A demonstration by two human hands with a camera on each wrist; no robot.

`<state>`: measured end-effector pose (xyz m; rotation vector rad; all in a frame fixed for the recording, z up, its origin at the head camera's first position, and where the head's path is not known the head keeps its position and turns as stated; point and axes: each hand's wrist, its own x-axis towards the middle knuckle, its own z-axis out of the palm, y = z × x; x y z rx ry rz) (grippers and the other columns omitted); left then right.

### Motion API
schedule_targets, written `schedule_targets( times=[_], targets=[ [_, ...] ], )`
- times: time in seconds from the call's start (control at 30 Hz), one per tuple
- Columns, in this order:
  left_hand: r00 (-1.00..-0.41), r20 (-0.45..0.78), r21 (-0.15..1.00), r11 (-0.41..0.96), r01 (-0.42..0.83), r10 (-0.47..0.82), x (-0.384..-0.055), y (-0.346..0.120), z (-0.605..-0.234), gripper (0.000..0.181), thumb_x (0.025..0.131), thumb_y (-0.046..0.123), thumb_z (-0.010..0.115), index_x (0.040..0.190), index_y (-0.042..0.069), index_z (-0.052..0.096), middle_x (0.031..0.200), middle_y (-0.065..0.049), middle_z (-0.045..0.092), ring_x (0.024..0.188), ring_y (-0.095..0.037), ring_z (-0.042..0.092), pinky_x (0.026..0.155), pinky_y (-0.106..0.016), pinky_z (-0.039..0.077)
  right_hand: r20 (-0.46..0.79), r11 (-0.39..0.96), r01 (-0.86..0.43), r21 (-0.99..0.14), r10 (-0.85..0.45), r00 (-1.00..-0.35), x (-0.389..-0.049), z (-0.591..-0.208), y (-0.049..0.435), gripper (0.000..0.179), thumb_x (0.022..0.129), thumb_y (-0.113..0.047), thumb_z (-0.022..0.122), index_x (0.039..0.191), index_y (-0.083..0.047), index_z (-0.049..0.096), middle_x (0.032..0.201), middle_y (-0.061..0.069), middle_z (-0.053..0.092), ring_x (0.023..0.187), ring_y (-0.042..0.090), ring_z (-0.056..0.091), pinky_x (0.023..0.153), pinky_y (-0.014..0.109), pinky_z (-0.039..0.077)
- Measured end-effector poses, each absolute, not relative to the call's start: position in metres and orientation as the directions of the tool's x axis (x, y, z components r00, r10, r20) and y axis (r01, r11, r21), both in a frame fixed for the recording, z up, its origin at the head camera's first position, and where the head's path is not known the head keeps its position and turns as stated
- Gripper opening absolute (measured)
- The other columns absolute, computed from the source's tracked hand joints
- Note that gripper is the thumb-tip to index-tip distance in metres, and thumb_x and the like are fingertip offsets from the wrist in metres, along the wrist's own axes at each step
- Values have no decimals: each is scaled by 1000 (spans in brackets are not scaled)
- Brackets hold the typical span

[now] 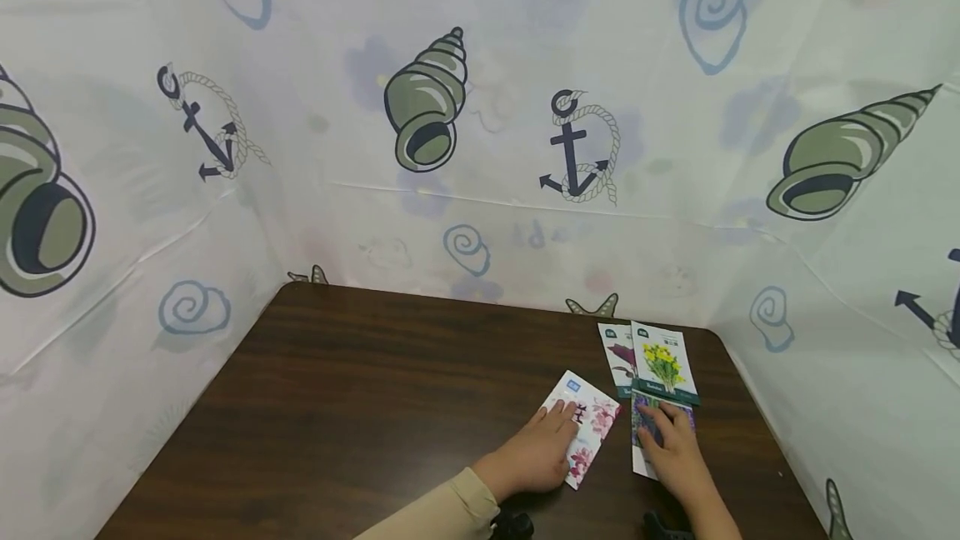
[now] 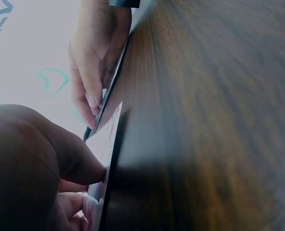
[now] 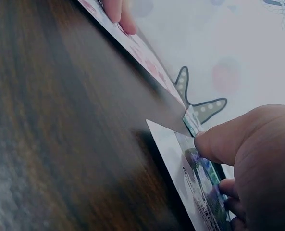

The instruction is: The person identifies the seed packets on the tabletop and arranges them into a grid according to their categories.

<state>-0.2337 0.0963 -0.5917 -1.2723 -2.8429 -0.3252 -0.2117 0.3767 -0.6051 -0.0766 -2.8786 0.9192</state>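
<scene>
My left hand (image 1: 542, 447) rests with extended fingers on a white packet with pink blossoms (image 1: 602, 417). In the left wrist view the thumb (image 2: 87, 166) touches that packet near its edge. My right hand (image 1: 675, 452) holds a packet with a purple flower picture (image 1: 641, 408) between thumb and fingers; its white lower end (image 3: 168, 144) shows in the right wrist view. A packet with yellow flowers (image 1: 663, 361) lies just beyond, its lower edge over the purple one. Partly under it is a packet with a dark purple flower (image 1: 619, 357).
The dark wooden table (image 1: 337, 407) stretches away to the left. A white cloth (image 1: 502, 232) printed with shells and anchors hangs behind it and at both sides. Dark objects (image 1: 513, 526) show near the wrists at the front.
</scene>
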Motion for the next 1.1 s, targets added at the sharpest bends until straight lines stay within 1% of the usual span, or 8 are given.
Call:
schedule_targets(
  times=[0.13, 0.23, 0.3, 0.37, 0.53, 0.67, 0.83, 1.1],
  targets=[
    [-693, 109, 179, 672, 719, 713, -233, 95, -592, 53, 96, 42, 64, 136, 10, 51, 162, -14, 37, 152, -30, 35, 121, -48, 35, 99, 815, 9, -580, 81, -992, -211, -604, 376, 43, 101, -22, 61, 142, -10, 57, 153, 31, 31, 141, 56, 29, 111, 72, 29],
    [-721, 99, 185, 700, 690, 685, -233, 94, -590, 60, 93, 48, 67, 136, 10, 50, 162, -13, 37, 152, -29, 35, 121, -47, 35, 87, 814, 18, -581, 84, -993, -211, -603, 375, 43, 101, -23, 61, 142, -11, 57, 154, 30, 30, 142, 56, 29, 111, 72, 29],
    [-740, 84, 191, 719, 669, 667, -233, 93, -589, 63, 92, 48, 69, 138, 10, 49, 161, -12, 37, 152, -29, 35, 121, -47, 35, 78, 813, 21, -582, 82, -994, -211, -602, 374, 43, 101, -24, 61, 143, -11, 57, 154, 30, 30, 142, 56, 29, 111, 72, 29],
    [-760, 70, 207, 736, 644, 646, -233, 91, -588, 67, 92, 46, 70, 144, 11, 48, 162, -12, 37, 152, -30, 34, 121, -48, 34, 76, 814, 20, -580, 79, -994, -211, -601, 373, 43, 101, -24, 61, 143, -11, 56, 154, 31, 30, 142, 56, 29, 111, 72, 29],
    [-794, 57, 252, 761, 598, 605, -237, 89, -587, 69, 97, 42, 63, 157, 18, 39, 169, -11, 26, 157, -32, 24, 124, -53, 28, 81, 812, 14, -584, 76, -994, -212, -600, 373, 44, 102, -25, 60, 144, -11, 55, 154, 30, 29, 142, 55, 28, 111, 72, 29],
    [-800, 43, 288, 759, 583, 598, -239, 87, -587, 68, 99, 40, 60, 158, 15, 38, 170, -10, 23, 158, -29, 19, 125, -55, 23, 94, 817, -1, -577, 65, -993, -210, -602, 374, 44, 102, -26, 61, 143, -10, 56, 153, 31, 30, 141, 55, 29, 110, 72, 30],
    [-803, 45, 300, 759, 579, 595, -240, 86, -587, 70, 97, 40, 62, 157, 14, 38, 168, -9, 28, 158, -27, 22, 125, -54, 24, 104, 816, -14, -578, 56, -993, -208, -604, 376, 44, 102, -29, 61, 142, -11, 57, 153, 31, 31, 140, 55, 30, 109, 72, 32],
    [-813, 38, 291, 771, 566, 581, -249, 82, -589, 68, 97, 39, 64, 156, 14, 41, 168, -8, 30, 157, -28, 25, 124, -56, 26, 90, 814, -6, -580, 56, -994, -209, -606, 378, 46, 102, -33, 60, 143, -12, 56, 154, 30, 30, 141, 55, 29, 110, 72, 31]
  ],
)
